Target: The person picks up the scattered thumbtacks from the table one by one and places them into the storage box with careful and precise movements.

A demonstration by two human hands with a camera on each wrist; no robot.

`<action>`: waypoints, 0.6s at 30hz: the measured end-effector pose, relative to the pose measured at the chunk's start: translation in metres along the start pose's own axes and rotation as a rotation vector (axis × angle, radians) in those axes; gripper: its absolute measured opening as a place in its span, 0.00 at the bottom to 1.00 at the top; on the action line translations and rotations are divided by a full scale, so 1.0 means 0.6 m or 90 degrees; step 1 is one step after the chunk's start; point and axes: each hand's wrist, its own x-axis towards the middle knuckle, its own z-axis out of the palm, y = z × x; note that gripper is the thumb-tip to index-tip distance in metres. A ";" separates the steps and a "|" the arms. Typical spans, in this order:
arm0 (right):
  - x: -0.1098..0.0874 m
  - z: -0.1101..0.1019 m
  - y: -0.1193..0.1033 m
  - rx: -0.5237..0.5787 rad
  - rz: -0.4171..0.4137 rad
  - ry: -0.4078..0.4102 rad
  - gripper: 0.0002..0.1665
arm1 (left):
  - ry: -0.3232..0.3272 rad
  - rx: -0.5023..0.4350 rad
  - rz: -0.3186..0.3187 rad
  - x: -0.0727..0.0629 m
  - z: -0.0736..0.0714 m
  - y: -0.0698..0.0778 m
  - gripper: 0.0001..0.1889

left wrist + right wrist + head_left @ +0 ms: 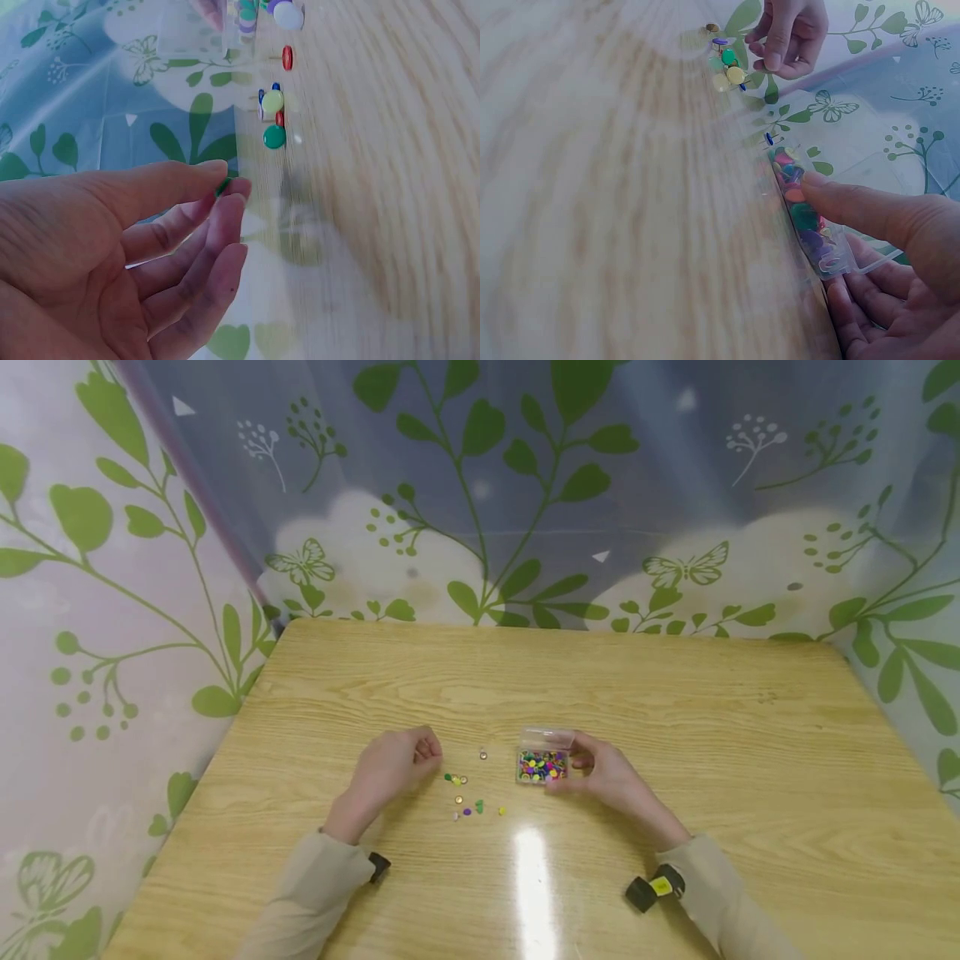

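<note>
My left hand (393,766) is held at the left of a scatter of loose thumbtacks. Between its thumb and fingertip it pinches a green thumbtack (223,187), seen nearly edge-on in the left wrist view. With my right hand (609,774) I hold the right side of a small clear plastic box (518,770), thumb at its near side. The hinged lid (547,739) stands up at the back. Inside are several mixed-colour thumbtacks (805,216). Part of the box is hidden by the right fingers in the right wrist view.
Between the hands lie several loose thumbtacks, among them a purple one (467,812), a yellow one (502,811) and one by itself (483,755) nearer the box. A wooden table (750,760) lies underneath. Leaf-patterned curtains (480,485) hang behind and beside it.
</note>
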 end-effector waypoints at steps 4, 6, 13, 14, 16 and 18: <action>0.001 0.000 0.001 0.000 -0.004 0.003 0.45 | -0.002 -0.015 0.003 0.005 0.002 0.011 0.04; 0.001 -0.001 0.000 -0.002 -0.006 0.004 0.44 | -0.001 -0.022 0.009 0.008 0.003 0.020 0.04; 0.000 -0.001 -0.004 -0.001 -0.013 0.002 0.44 | 0.005 -0.028 0.065 0.020 0.012 0.055 0.04; 0.000 -0.001 -0.005 -0.001 -0.013 0.002 0.44 | 0.001 -0.029 0.069 0.022 0.013 0.062 0.04; 0.000 -0.001 -0.005 0.002 -0.011 0.002 0.44 | -0.007 -0.028 0.082 0.026 0.016 0.073 0.03; 0.000 -0.001 -0.005 0.005 -0.006 0.002 0.43 | -0.014 -0.023 0.097 0.029 0.019 0.086 0.03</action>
